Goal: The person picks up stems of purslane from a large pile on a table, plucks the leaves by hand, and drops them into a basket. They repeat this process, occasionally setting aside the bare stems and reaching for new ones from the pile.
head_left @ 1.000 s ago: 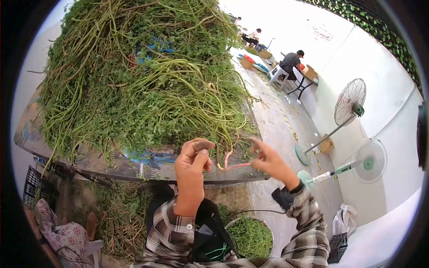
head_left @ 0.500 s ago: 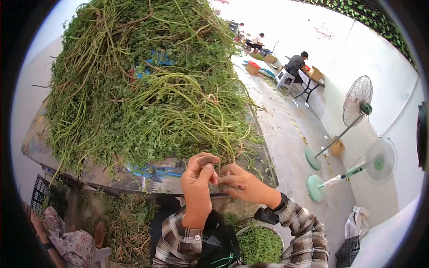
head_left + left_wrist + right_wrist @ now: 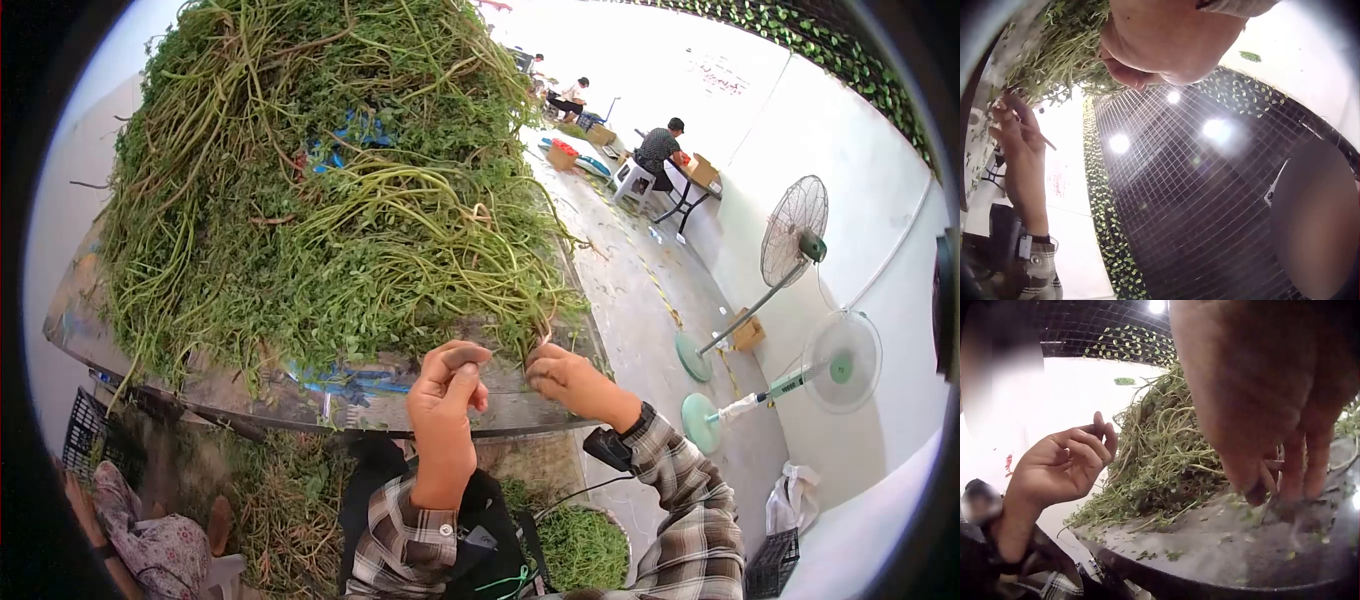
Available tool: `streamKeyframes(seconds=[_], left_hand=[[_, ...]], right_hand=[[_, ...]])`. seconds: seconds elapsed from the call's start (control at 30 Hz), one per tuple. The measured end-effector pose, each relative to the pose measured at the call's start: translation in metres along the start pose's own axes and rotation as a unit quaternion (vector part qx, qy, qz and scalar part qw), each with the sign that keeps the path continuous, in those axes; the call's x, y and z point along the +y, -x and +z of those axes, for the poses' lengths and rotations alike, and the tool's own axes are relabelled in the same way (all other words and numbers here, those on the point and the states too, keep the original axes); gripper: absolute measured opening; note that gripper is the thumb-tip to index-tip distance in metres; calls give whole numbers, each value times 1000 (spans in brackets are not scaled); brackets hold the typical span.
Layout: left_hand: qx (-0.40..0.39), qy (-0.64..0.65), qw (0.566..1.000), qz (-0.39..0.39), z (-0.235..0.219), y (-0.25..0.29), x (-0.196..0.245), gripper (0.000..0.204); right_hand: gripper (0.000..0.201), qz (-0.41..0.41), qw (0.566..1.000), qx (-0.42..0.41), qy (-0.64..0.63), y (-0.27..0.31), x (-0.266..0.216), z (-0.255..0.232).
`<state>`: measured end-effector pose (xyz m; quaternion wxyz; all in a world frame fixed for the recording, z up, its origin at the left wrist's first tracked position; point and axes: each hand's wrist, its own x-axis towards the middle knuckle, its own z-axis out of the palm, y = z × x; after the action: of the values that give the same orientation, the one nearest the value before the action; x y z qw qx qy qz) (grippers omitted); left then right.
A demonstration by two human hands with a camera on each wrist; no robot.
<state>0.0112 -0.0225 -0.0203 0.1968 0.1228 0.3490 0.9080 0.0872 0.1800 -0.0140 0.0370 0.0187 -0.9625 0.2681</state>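
A large heap of leafy green plants with long stems (image 3: pixel 430 260) covers most of the table (image 3: pixel 400 412). My right hand (image 3: pixel 585 388) is low at the table's near right side, its fingertips at the heap's lower edge. Its thumb and fingers pinch a thin stem (image 3: pixel 1048 141), a short end of which sticks out in the left wrist view. My left hand (image 3: pixel 443 405) is raised just left of it, over the table's front edge. Its fingers (image 3: pixel 1085 450) curl loosely, dark-stained at the tip, with nothing visible in them.
A round tub of green sprigs (image 3: pixel 585 550) stands below on the right, and plant scraps (image 3: pixel 290 500) cover the floor at left. Another person's patterned clothing (image 3: pixel 165 550) shows at lower left. Two fans (image 3: pixel 795 235) stand at right, with a seated person (image 3: pixel 660 150) farther back.
My right hand, with a pinkish stem earlier, came in beside the left hand, then moved away right and forward to the heap's edge. The left hand keeps nearly the same pose.
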Motion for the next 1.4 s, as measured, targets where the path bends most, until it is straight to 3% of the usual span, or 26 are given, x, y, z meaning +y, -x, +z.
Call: streamKeyframes(seconds=[0.17, 0.23, 0.27, 0.33, 0.47, 0.57, 0.67, 0.73, 0.9, 1.0, 1.03, 1.13, 1.17, 1.27, 1.4], left_hand=[[9, 11, 1000, 0, -1, -1, 7, 16], [10, 9, 1000, 6, -4, 0, 10, 16], [12, 12, 1000, 3, -3, 0, 11, 16], [12, 14, 1000, 0, -5, 1, 13, 16], [10, 16, 1000, -3, -2, 1, 10, 17], [10, -1, 1000, 7, -5, 0, 5, 17], [14, -10, 1000, 6, -6, 0, 6, 17], [18, 4, 1000, 0, -3, 0, 9, 17], [27, 5, 999, -22, -4, 1, 16, 14], [28, 13, 999, -15, -7, 1, 19, 14], [27, 22, 999, -14, -7, 0, 19, 15], [30, 20, 999, -3, -7, 0, 21, 15], [30, 21, 999, -4, -8, 0, 21, 15], [25, 9, 1000, -12, -10, 0, 19, 15], [24, 15, 999, -15, -9, 0, 20, 14]], right_hand=[[29, -87, 992, -34, 82, 13, -21, -31], [37, 6, 996, 0, 88, 17, -25, -51], [37, 6, 996, -5, 86, 18, -24, -62], [29, 110, 989, 32, 95, 10, -21, -85], [21, 117, 988, 100, 26, -31, -32, -114], [22, 53, 992, 111, -10, -81, -53, -116], [26, 42, 999, 33, 7, -129, -63, -104], [29, 29, 997, -31, -58, -159, -56, -87], [56, 72, 994, -63, -45, -198, -55, -42], [58, 53, 998, -38, 6, -203, -41, -30], [37, -68, 991, 59, 98, -200, -38, -26], [27, -50, 996, 63, 48, -194, -46, -43], [23, -22, 994, 99, 28, -190, -53, -50], [24, -45, 989, 127, 54, -175, -70, -69], [20, -74, 997, 27, 27, -156, -47, -38]])
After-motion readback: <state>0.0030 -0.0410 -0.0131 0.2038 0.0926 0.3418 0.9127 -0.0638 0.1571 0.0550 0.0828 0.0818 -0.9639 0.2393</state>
